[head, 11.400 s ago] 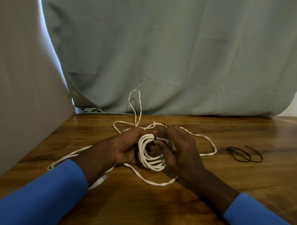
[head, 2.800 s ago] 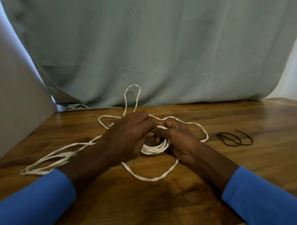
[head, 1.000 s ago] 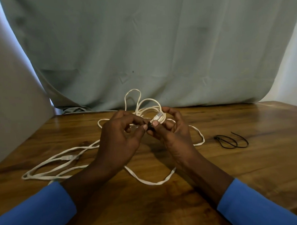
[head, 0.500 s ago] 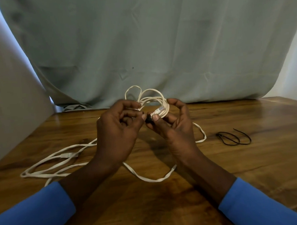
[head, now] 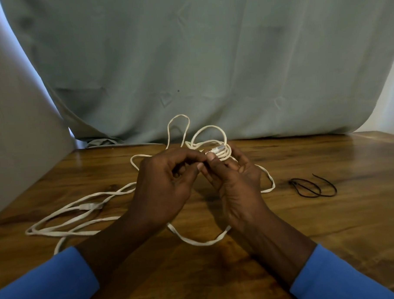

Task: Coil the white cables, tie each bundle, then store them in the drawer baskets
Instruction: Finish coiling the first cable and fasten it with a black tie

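Observation:
A small coil of white flat cable (head: pixel 216 141) is held upright above the wooden table (head: pixel 319 223). My right hand (head: pixel 234 181) grips the coil's lower side, with a clear plug end lying against its fingertips. My left hand (head: pixel 166 182) pinches at the same spot on the coil, thumb and forefinger meeting the right fingertips. What they pinch is too small to tell. More loose white cable (head: pixel 66 223) trails in long loops over the table to the left and under my wrists.
Black thin ties (head: pixel 310 186) lie on the table to the right of my hands. A pale green curtain (head: pixel 210 58) hangs behind the table's far edge. A grey panel (head: pixel 17 134) stands along the left side.
Both hands have lifted the coil off the table and hold it upright. Over the last half second they have stayed close together at the coil's near side.

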`<state>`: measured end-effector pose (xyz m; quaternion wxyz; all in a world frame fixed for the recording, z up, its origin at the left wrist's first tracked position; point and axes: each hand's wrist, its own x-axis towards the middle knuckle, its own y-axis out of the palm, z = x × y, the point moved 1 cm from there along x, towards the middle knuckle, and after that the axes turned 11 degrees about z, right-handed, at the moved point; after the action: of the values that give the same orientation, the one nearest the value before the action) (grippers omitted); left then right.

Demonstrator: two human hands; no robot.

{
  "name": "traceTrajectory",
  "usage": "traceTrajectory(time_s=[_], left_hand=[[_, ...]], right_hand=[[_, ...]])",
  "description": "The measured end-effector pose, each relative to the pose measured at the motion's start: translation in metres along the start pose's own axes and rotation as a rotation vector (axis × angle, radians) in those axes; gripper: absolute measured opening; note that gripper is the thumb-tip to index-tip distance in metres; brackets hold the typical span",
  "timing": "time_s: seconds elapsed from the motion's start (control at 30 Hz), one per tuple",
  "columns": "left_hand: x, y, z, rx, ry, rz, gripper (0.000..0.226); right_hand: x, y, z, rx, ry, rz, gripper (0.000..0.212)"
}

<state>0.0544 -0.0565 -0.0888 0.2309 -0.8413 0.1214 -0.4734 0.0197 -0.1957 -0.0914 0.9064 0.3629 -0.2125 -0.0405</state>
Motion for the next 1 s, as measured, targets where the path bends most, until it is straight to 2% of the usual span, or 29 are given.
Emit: traceTrajectory(time_s=[0.2, 0.47, 0.63, 1.0], left_hand=[[0.005, 0.0, 0.003, -0.213, -0.121, 0.017, 0.029], [0.008, -0.004, 0.005, -0.139, -0.153, 0.036, 0.036], [0.008, -0.007, 0.002, -0.145, -0.188, 0.053, 0.037], [0.012, -0.009, 0.013, -0.246, -0.341, 0.045, 0.04]], right_hand=[[0.0, 0.0, 0.005, 0.025, 0.007, -0.071, 0.057], [-0.003, 0.001, 0.006, -0.139, 0.023, -0.071, 0.035], [-0.006, 0.002, 0.004, -0.169, 0.053, -0.048, 0.034], [-0.005, 0.0, -0.002, -0.266, -0.036, -0.016, 0.029]])
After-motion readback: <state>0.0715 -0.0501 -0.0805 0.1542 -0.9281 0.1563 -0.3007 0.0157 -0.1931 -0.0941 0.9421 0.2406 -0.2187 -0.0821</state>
